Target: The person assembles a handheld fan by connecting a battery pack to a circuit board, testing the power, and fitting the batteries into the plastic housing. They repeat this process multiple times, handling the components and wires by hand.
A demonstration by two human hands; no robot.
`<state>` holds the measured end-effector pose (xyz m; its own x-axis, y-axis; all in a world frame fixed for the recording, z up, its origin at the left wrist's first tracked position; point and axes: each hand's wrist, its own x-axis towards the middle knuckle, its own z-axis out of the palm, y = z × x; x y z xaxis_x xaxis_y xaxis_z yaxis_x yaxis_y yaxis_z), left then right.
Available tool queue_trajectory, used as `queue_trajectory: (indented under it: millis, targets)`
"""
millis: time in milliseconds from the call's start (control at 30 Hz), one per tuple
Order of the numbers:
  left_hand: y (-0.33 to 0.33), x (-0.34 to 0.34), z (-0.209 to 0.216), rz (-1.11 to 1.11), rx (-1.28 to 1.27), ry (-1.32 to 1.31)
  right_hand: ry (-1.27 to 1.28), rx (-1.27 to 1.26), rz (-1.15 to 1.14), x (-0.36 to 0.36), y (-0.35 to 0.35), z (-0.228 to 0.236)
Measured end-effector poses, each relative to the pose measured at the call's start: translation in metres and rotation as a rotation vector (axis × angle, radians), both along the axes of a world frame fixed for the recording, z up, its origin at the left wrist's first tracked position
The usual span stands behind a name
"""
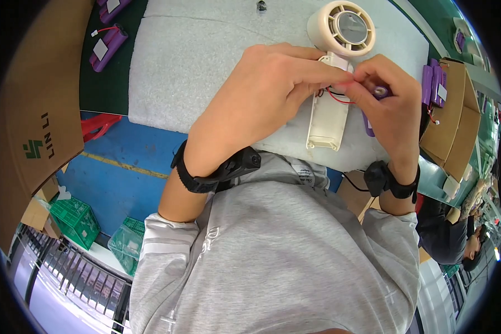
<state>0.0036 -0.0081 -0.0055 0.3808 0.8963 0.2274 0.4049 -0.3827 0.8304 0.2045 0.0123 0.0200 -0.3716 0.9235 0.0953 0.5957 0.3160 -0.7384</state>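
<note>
— What is the person handling at the table (108, 92)?
— A cream fan (342, 28) is lying on a white foam mat (178, 72), its open handle shell (324, 125) pointing toward the person.
— And the hands?
— The right hand (392, 100) is holding a purple battery (368, 125) in a closed grip; the left hand's (267, 83) grip is covering the shell's upper end, its hold hidden, near a red wire (340, 99).
— Containers?
— An open cardboard box (451, 122) is standing at right, purple batteries (427, 83) lying against its edge. A green crate (133, 225) is showing clear plastic (122, 245).
</note>
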Motion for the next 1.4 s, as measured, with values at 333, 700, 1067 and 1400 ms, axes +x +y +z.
queue_trajectory:
  millis: [333,700,1067,1400]
  targets:
    - [0.0,-0.002,-0.008,-0.042,0.026,-0.109,-0.092,-0.008,0.073,0.017,-0.008,0.016]
    - [-0.005,0.007,0.0,0.097,-0.229,-0.103,-0.379,0.134,-0.023,0.029,-0.036,0.026]
    - [-0.008,0.01,-0.007,0.143,-0.165,-0.121,-0.599,0.185,0.077,0.007,-0.036,0.031]
    - [-0.008,0.01,-0.009,0.145,-0.109,-0.133,-0.575,0.183,-0.123,0.005,-0.04,0.025]
